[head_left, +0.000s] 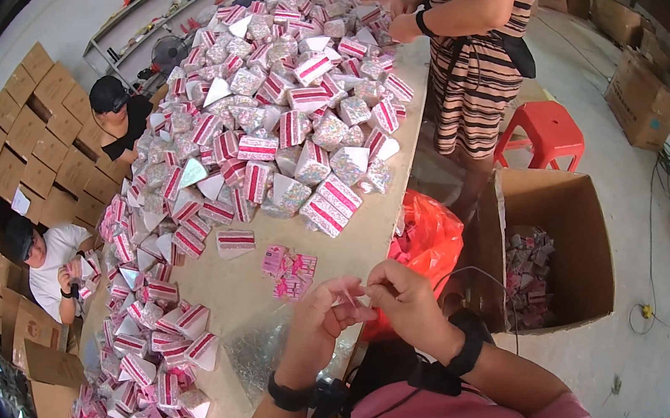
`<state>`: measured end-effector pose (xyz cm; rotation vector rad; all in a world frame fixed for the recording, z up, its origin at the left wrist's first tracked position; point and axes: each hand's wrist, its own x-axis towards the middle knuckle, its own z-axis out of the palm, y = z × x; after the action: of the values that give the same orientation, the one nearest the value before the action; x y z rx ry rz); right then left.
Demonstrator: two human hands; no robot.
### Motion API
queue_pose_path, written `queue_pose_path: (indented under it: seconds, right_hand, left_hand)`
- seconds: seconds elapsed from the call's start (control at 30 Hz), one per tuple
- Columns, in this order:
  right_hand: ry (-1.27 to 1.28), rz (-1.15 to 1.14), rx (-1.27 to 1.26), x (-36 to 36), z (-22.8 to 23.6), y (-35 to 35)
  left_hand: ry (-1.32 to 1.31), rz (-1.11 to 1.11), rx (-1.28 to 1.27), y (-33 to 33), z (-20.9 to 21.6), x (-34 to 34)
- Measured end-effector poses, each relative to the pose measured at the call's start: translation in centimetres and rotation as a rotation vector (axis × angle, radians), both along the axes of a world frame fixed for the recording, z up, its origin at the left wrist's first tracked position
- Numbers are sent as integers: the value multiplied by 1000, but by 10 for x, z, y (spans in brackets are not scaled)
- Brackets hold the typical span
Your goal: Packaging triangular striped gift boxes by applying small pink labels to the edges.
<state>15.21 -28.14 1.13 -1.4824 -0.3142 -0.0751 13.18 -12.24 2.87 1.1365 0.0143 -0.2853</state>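
Both hands meet above the tabletop edge: the left hand and right hand pinch a small pink paper piece between their fingertips. Just beyond the left hand lie small pink packets, with a heap of pink-striped boxes farther off.

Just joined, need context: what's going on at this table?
A person in a pink top holds a small pink piece between both hands, left hand and right hand, over the table edge. A few pink pieces lie just ahead of them. A big heap of pink-striped and glittery folded boxes covers most of the table. An open cardboard box and an orange bag stand to the right. Other people work around the table.
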Motion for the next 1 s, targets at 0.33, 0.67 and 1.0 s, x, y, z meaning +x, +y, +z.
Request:
queue_pose_path:
  seconds: [0.33, 0.67, 1.0]
  right_hand:
    - [47, 40, 182, -2, -7, 1]
    - [266, 205, 373, -3, -1, -5]
    - [462, 330, 530, -8, 7, 0]
  left_hand:
    - [38, -91, 43, -8, 5, -11]
    - [-359, 247, 514, -10, 5, -22]
    - [-680, 400, 991, -15, 21, -21]
